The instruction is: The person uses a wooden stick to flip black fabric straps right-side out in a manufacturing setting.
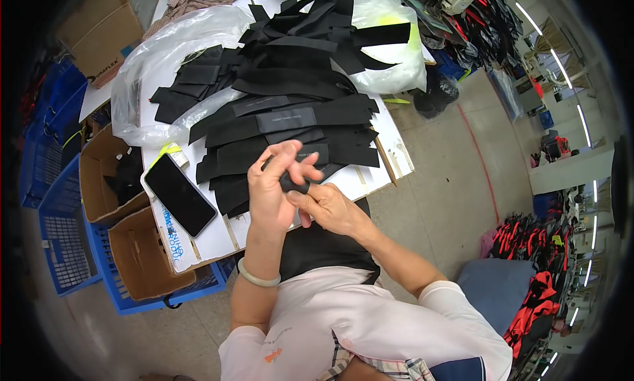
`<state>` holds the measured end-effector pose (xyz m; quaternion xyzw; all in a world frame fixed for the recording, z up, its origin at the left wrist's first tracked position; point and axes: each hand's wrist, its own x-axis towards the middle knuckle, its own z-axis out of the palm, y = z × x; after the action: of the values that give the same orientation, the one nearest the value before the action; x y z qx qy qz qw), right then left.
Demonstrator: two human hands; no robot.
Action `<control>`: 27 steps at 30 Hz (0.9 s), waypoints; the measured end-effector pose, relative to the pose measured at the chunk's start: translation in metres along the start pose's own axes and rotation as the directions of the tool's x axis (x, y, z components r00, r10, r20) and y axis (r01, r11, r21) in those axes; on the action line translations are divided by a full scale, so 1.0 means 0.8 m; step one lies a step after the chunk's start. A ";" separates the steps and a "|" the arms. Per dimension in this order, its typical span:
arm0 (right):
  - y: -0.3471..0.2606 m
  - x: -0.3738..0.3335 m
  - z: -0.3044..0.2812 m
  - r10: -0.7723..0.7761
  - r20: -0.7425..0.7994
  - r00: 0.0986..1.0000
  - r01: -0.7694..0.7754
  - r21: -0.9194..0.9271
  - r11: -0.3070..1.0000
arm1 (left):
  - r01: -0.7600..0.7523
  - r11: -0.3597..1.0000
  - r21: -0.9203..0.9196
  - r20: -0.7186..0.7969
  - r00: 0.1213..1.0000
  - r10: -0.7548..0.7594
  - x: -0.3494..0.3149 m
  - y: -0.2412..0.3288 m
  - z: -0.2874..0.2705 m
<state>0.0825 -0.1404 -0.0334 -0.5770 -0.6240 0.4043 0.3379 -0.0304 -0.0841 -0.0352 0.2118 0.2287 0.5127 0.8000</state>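
My left hand [272, 183] is raised at the near edge of the white table, its fingers curled around a small piece of black fabric [294, 183]. From the right, my right hand [332, 208] meets it, with thumb and fingers pinching the same piece. Much of that piece is covered by my fingers, so its full shape is hidden. Just beyond both hands lie overlapping black fabric strips [231, 135], some with a printed label patch [288, 120]. A heap of more black strips [297, 57] sits farther back.
A black-screened phone [179, 195] rests on the table's left side. Clear plastic bags [135, 90] flank the strips. A wooden stick [385, 160] lies along the right edge. Cardboard boxes [135, 249] and blue crates [69, 232] stand at the left; red and black garments [535, 302] pile at the right.
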 end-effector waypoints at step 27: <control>0.024 -0.008 -0.001 -0.134 -0.066 0.989 0.096 -0.401 0.911 | -0.062 0.987 0.146 -0.085 0.994 0.075 0.016 -0.022 0.009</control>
<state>0.0922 -0.1467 -0.0499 -0.6137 -0.7097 0.2219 0.2654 -0.0090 -0.0796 -0.0414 0.2530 0.2934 0.5314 0.7533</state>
